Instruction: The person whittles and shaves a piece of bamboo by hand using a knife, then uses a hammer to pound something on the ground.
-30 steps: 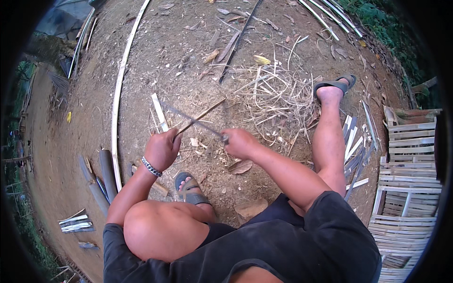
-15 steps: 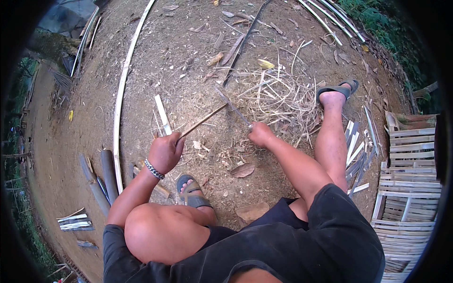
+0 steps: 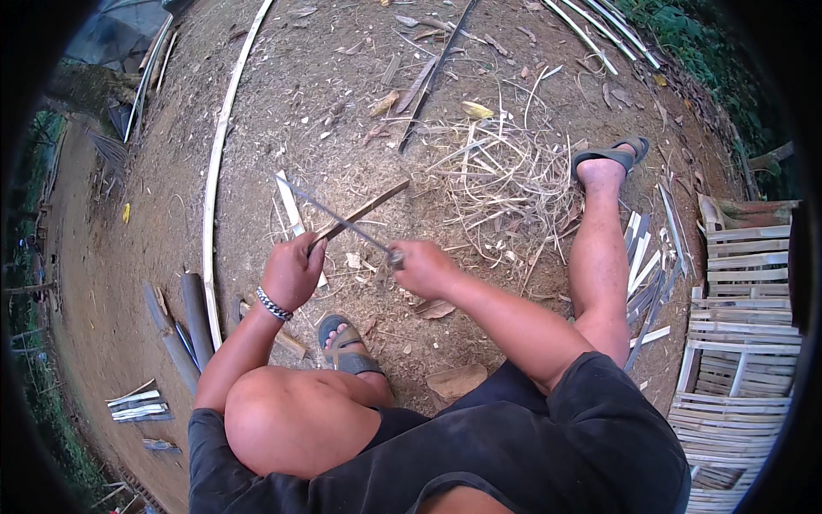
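My left hand, with a chain bracelet at its wrist, is closed round one end of a dark bamboo strip. The strip slants up and to the right from my fingers. In my closed right hand is the handle of a knife. Its narrow blade points up and left and crosses the strip close to my left hand; I cannot tell whether it touches. A pale split piece lies on the ground just beyond my left hand.
Thin shavings lie heaped beside my right foot. A long pale strip runs along the left, near dark bamboo lengths. Split strips lie by my right leg, next to a slatted bamboo frame. A flat stone-like block sits between my legs.
My right hand has swung left and nearer to me, bringing the knife blade across the strip. The strip has turned to show more of its broad dark face.
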`<action>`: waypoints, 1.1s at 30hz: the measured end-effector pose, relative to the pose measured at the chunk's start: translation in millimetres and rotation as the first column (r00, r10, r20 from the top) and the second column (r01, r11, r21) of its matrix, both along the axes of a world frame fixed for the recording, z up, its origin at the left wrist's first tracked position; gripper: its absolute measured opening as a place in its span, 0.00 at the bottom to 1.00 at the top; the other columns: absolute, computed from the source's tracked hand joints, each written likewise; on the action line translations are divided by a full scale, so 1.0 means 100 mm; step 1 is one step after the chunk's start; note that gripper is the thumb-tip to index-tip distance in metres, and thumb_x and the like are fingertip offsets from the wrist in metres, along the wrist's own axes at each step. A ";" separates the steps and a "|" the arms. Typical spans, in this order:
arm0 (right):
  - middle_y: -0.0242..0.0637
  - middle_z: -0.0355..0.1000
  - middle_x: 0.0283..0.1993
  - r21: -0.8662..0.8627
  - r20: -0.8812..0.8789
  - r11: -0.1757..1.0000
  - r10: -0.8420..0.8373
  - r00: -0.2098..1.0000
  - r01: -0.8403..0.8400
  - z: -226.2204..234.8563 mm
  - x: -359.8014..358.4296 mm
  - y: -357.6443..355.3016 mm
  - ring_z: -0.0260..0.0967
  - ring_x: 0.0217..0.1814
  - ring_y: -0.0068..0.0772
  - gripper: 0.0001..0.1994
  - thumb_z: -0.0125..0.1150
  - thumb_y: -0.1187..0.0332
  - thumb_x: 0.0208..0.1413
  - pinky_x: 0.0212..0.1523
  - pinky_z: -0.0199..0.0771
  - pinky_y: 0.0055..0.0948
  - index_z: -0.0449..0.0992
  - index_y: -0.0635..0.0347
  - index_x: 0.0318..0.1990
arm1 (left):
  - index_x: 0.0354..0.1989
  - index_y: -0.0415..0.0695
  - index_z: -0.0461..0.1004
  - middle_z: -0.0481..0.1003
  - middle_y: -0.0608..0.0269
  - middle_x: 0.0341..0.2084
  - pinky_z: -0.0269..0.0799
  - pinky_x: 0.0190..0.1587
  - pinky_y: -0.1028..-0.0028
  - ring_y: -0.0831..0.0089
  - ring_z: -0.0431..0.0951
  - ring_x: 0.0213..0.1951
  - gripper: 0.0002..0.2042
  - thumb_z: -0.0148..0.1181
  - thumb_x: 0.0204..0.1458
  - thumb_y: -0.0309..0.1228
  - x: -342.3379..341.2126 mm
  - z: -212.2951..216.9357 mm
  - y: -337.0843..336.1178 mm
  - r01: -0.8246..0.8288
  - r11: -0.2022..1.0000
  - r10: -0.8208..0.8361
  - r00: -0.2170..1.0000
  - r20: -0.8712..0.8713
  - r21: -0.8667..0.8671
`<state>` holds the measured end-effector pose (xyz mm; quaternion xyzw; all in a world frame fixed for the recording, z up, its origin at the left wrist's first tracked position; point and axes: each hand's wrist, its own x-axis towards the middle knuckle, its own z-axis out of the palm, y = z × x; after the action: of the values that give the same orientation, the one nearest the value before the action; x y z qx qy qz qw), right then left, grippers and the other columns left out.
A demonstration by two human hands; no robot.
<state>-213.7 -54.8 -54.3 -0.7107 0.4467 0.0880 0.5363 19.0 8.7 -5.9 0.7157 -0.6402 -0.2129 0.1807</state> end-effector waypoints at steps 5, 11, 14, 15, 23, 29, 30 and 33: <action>0.40 0.77 0.40 -0.177 0.038 0.984 0.025 0.999 -0.018 -0.15 0.18 0.03 0.77 0.39 0.34 0.19 0.57 0.73 0.57 0.42 0.79 0.34 0.73 0.54 0.57 | 0.27 0.38 0.73 0.72 0.42 0.17 0.69 0.26 0.54 0.43 0.75 0.23 0.12 0.58 0.58 0.33 0.00 -0.07 0.05 0.036 0.999 -0.035 0.999 0.033 -0.008; 0.46 0.78 0.44 -0.022 -0.118 0.991 -0.131 0.984 0.129 -0.56 -0.10 -0.41 0.78 0.46 0.44 0.18 0.57 0.71 0.56 0.49 0.78 0.42 0.73 0.56 0.56 | 0.27 0.38 0.72 0.72 0.44 0.16 0.70 0.26 0.55 0.45 0.76 0.22 0.12 0.58 0.59 0.33 0.00 -0.07 0.08 0.045 0.999 -0.044 0.998 0.039 -0.021; 0.47 0.78 0.46 -0.126 -0.088 0.992 0.021 0.996 -0.032 -0.28 0.09 -0.29 0.78 0.46 0.45 0.19 0.56 0.71 0.57 0.50 0.78 0.42 0.72 0.57 0.58 | 0.26 0.39 0.72 0.72 0.45 0.15 0.69 0.25 0.55 0.46 0.75 0.20 0.11 0.58 0.59 0.32 0.05 -0.06 0.07 0.029 0.998 -0.028 0.999 0.022 -0.047; 0.47 0.78 0.46 -0.190 -0.068 0.976 0.095 0.993 -0.106 -0.26 0.11 -0.24 0.78 0.46 0.45 0.20 0.55 0.71 0.58 0.50 0.78 0.41 0.72 0.58 0.59 | 0.26 0.39 0.72 0.72 0.45 0.15 0.69 0.25 0.55 0.46 0.75 0.20 0.11 0.58 0.59 0.32 0.03 -0.06 0.08 0.035 0.999 -0.034 0.999 0.028 -0.037; 0.51 0.78 0.42 -0.210 -0.114 0.977 -0.069 0.991 0.044 -0.54 -0.17 -0.45 0.77 0.44 0.49 0.17 0.59 0.70 0.53 0.48 0.76 0.43 0.76 0.61 0.51 | 0.28 0.39 0.74 0.73 0.44 0.16 0.70 0.25 0.56 0.46 0.76 0.21 0.11 0.59 0.58 0.33 0.04 -0.06 0.05 0.032 0.999 -0.031 0.999 0.038 -0.030; 0.54 0.78 0.42 -0.189 -0.298 0.975 -0.175 0.939 0.122 -1.37 -0.75 -0.65 0.77 0.44 0.53 0.14 0.59 0.68 0.52 0.48 0.76 0.44 0.78 0.61 0.46 | 0.31 0.38 0.78 0.74 0.45 0.17 0.68 0.23 0.59 0.48 0.75 0.19 0.11 0.58 0.59 0.34 0.08 -0.12 0.04 -0.043 0.999 0.043 0.999 -0.010 0.003; 0.54 0.78 0.41 -0.180 -0.321 0.979 -0.149 0.935 0.094 -1.43 -0.81 -0.71 0.77 0.44 0.53 0.13 0.59 0.68 0.51 0.48 0.76 0.44 0.78 0.61 0.45 | 0.32 0.38 0.78 0.73 0.45 0.17 0.68 0.23 0.60 0.50 0.75 0.18 0.11 0.58 0.60 0.34 0.10 -0.15 0.07 -0.084 0.996 0.084 0.995 -0.049 0.011; 0.50 0.79 0.40 -0.208 -0.339 0.978 -0.105 0.935 0.034 -1.53 -0.87 -0.78 0.77 0.41 0.49 0.11 0.60 0.68 0.51 0.45 0.76 0.43 0.79 0.60 0.41 | 0.31 0.37 0.78 0.72 0.54 0.13 0.66 0.21 0.66 0.65 0.74 0.16 0.13 0.58 0.61 0.36 0.27 -0.19 0.05 -0.148 0.988 0.152 0.980 -0.129 0.043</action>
<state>-300.7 -133.0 -206.9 -0.7176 0.5659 0.1480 0.3780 46.2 13.4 -24.6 0.7491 -0.5676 -0.2561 0.2261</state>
